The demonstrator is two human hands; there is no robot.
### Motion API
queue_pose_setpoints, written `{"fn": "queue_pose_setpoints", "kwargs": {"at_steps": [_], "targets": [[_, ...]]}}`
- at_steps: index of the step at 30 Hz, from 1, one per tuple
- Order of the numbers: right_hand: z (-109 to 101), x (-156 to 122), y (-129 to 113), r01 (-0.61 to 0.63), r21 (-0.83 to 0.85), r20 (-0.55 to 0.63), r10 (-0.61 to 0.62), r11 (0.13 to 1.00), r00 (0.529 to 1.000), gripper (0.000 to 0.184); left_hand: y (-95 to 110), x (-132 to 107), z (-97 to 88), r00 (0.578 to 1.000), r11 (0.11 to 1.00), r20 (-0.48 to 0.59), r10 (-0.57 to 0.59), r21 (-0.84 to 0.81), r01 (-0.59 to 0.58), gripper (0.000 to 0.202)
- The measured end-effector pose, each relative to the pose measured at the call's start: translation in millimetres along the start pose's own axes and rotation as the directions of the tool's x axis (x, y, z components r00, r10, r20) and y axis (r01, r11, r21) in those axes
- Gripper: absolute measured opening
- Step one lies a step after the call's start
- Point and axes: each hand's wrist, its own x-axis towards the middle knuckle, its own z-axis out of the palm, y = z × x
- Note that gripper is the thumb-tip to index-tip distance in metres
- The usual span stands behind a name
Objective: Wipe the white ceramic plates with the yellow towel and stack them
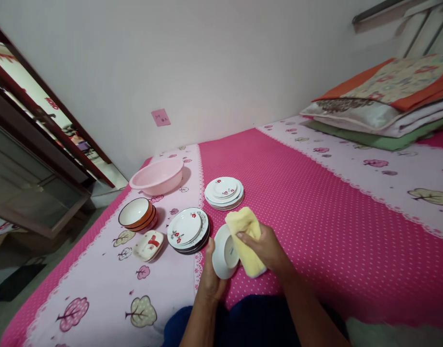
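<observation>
Dish (220,255), one, white and round, sat tilted in the left hand (209,282) over the bedspread (315,217), between my two hands and in front of the lap. On my feed its underside faced the camera and leaned rightward, the foot ring and a small dark mark showing. Being round, it had no long axis of its own; seen aslant, its outline ran longest up and down the view.

I had the left hand clamped on its rim, thumb along the left edge and the other fingers mostly hidden beneath. My right hand (266,246) gripped one yellow cloth (252,262), thumb pressed on its face; I could not tell how the fingers behind it lay. The cloth overlapped the dish's right side.

I counted two stacks of plates: the near stack (185,229) just left of the dish, the far stack (224,190) beyond it. Their layers merged too closely for me to number. Farther left were one pile of orange bowls (138,214), the top one facing up and leftward, a squarish bowl (149,246) with a red pattern, and one pink basin (158,176).
</observation>
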Motion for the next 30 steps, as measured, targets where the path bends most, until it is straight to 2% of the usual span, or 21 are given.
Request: {"fn": "queue_pose_setpoints", "kwargs": {"at_steps": [4,8,12,15,17,21,23,26,30], "targets": [[12.8,-3.2,-7.8,0.167,-0.033,0.036,-0.166,0.985,0.985,0.037,-1.3,2.1,-6.3,0.998,0.996,-0.029,-0.051,0.069,0.053,0.048],[20.6,-7.2,-17.9,0.351,-0.02,0.135,-0.345,0.936,0.929,0.038,-0.9,3.3,-1.6,0.998,0.998,-0.051,-0.047,0.045,0.05,0.047],[24.6,-13.6,-26.1,0.426,-0.08,0.26,-0.394,0.901,0.882,0.039,-0.4,6.8,0.0,0.999,0.998,-0.024,-0.022,-0.053,0.021,0.043],[26.4,-19.4,-32.2,0.449,-0.13,0.343,-0.385,0.884,0.857,0.039,1.0,10.2,-6.4,1.0,0.993,-0.018,-0.014,-0.113,0.012,0.03],[28.1,-23.8,-36.5,0.482,-0.166,0.412,-0.383,0.861,0.827,0.034,3.4,11.8,-11.3,0.999,0.991,-0.006,-0.05,-0.125,0.049,0.026],[31.1,-34.1,-43.4,0.531,-0.303,0.548,-0.311,0.792,0.777,0.026,10.5,12.9,-14.6,0.983,0.973,0.034,-0.18,-0.143,0.183,0.051],[31.0,-38.8,-43.6,0.535,-0.419,0.603,-0.215,0.734,0.768,0.021,13.1,13.1,-13.1,0.976,0.962,0.01,-0.215,-0.168,0.214,0.053],[26.5,-41.0,-37.6,0.502,-0.585,0.607,-0.067,0.637,0.792,0.015,14.4,14.9,-10.3,0.975,0.957,-0.05,-0.218,-0.206,0.203,0.05],[7.6,-29.7,-24.7,0.361,-0.745,0.466,0.051,0.562,0.883,0.015,15.6,18.5,-11.4,0.983,0.96,-0.106,-0.15,-0.253,0.119,0.046]]}}
